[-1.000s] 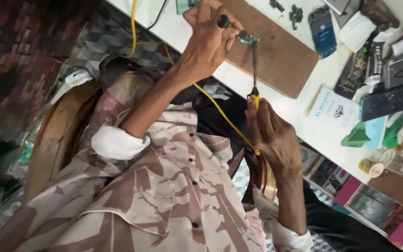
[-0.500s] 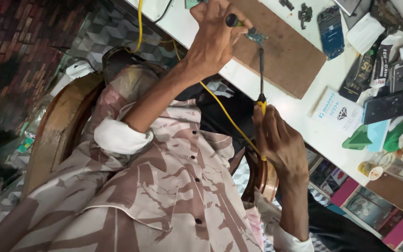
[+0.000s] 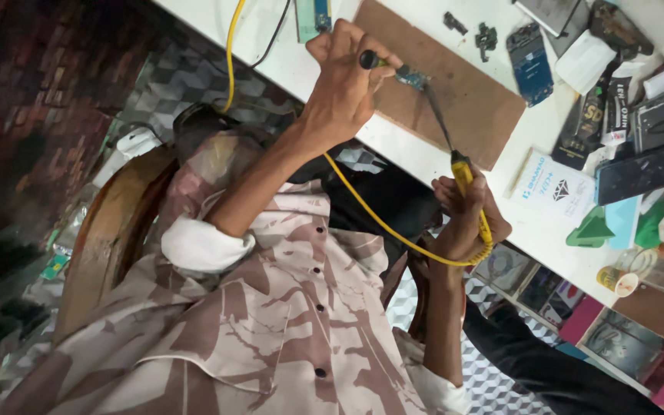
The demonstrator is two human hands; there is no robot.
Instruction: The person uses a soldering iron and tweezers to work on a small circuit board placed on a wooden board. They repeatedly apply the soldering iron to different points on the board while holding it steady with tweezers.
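A small green circuit board [image 3: 411,77] lies on a brown wooden board [image 3: 455,100], near that board's edge closest to the person. The left hand [image 3: 347,73] is closed around a thin tool with a black knob [image 3: 368,58], pressing its tip onto the circuit board. The right hand [image 3: 466,211], just off the white table's [image 3: 424,157] near edge, is wrapped around the yellow handle of a soldering iron [image 3: 463,180]; its dark shaft slants up to the circuit board. A yellow cable [image 3: 378,219] loops from the handle. Phone parts [image 3: 530,52] lie further along the table, beyond the wooden board.
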